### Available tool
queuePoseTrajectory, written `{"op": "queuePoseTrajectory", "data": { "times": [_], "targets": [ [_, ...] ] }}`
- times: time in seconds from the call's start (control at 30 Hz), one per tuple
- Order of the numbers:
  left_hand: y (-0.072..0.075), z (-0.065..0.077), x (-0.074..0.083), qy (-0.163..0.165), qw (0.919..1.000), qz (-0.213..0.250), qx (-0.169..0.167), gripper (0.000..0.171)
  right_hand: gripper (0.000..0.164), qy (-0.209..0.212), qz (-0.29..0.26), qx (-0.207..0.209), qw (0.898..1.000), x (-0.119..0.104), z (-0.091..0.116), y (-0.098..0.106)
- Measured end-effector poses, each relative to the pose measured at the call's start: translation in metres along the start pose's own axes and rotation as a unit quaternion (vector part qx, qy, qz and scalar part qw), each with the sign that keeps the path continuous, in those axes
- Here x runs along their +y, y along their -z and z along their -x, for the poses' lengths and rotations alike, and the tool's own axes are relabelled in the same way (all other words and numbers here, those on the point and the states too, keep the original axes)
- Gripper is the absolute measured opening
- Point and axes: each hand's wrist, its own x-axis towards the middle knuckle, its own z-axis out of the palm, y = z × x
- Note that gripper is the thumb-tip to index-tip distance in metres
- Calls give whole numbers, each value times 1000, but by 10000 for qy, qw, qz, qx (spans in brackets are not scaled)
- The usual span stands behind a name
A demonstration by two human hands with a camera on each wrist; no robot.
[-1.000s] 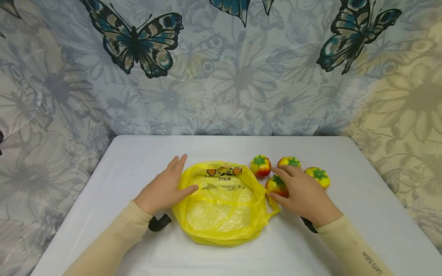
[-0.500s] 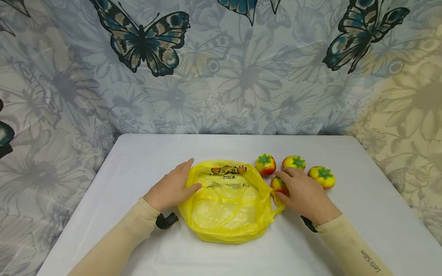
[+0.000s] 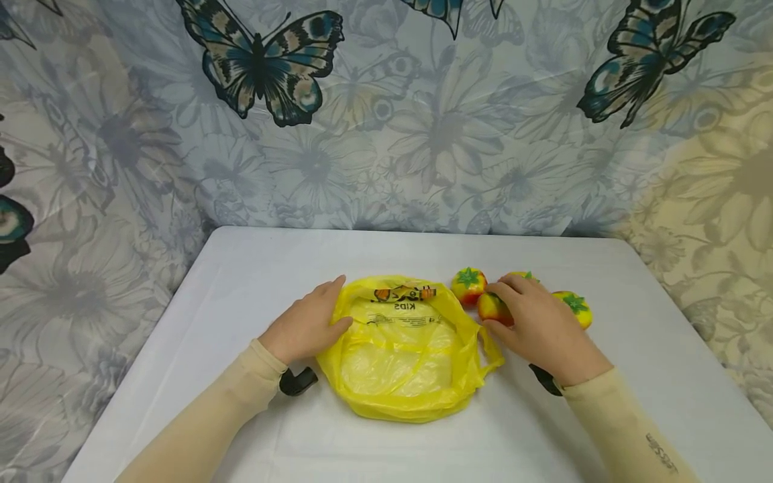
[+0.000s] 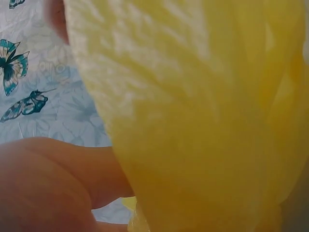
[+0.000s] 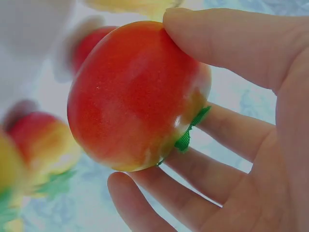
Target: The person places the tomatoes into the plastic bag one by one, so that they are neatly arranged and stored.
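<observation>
A yellow plastic bag (image 3: 398,355) lies with its wide mouth facing up at the middle of the table. At the bag's left rim my left hand (image 3: 304,323) rests with its thumb and fingers spread apart; in the left wrist view, yellow film (image 4: 193,121) covers part of the thumb (image 4: 104,174). My right hand (image 3: 540,322) holds a red-and-yellow toy fruit (image 3: 494,308) with a green leafy top, beside the bag's right handle. In the right wrist view, the thumb and fingers grip this fruit (image 5: 135,96) from opposite sides.
More toy fruits stand near the right hand: one at the back left (image 3: 468,286), one partly hidden behind the hand (image 3: 524,276) and one to the right (image 3: 575,308). The white table (image 3: 338,251) ends at a floral, butterfly-patterned backdrop (image 3: 435,147).
My right hand has closed round the nearest toy fruit and shifted it slightly towards the back. The left hand stays at the bag's rim. The head view has turned slightly.
</observation>
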Motion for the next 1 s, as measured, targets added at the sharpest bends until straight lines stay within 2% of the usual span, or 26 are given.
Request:
{"op": "queuePoseTrajectory", "data": {
  "times": [0.2,0.47,0.7,1.0],
  "targets": [
    [2,0,-2,29,10000,-16,-11,82,56,419,7,60,9991,-32,-26,10],
    [2,-3,-4,101,9999,33,-120,83,53,905,-137,-11,9958,-85,-62,7],
    [2,-5,-7,96,9999,71,-115,82,49,1246,-324,-273,9913,-128,-85,-13],
    [5,-2,-9,-32,10000,-15,0,79,38,1582,-342,-401,9860,-152,-95,-41]
  ]
}}
